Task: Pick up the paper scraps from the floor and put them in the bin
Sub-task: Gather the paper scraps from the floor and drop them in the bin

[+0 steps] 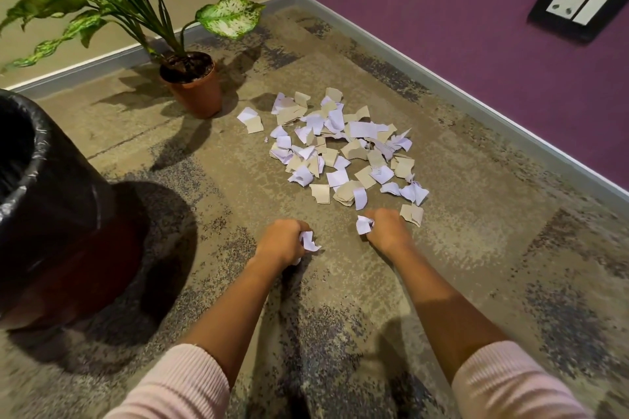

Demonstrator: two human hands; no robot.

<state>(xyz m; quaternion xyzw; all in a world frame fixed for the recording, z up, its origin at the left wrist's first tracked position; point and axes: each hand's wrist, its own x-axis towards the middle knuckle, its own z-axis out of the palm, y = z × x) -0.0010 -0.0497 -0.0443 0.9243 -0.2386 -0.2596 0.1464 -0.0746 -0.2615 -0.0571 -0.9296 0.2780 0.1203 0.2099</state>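
A pile of white and tan paper scraps (340,146) lies on the carpet ahead of me. My left hand (280,241) grips a crumpled white scrap (309,242) just short of the pile. My right hand (386,230) grips another crumpled white scrap (364,224), close to a tan scrap (412,214) on the floor. The bin (44,201), dark with a black liner, stands at my left, its opening partly cut off by the frame edge.
A potted plant (192,85) with long green leaves stands behind the pile to the left. A purple wall with a socket plate (575,3) runs along the right, a beige wall at the back. Patterned carpet (476,248) covers the floor.
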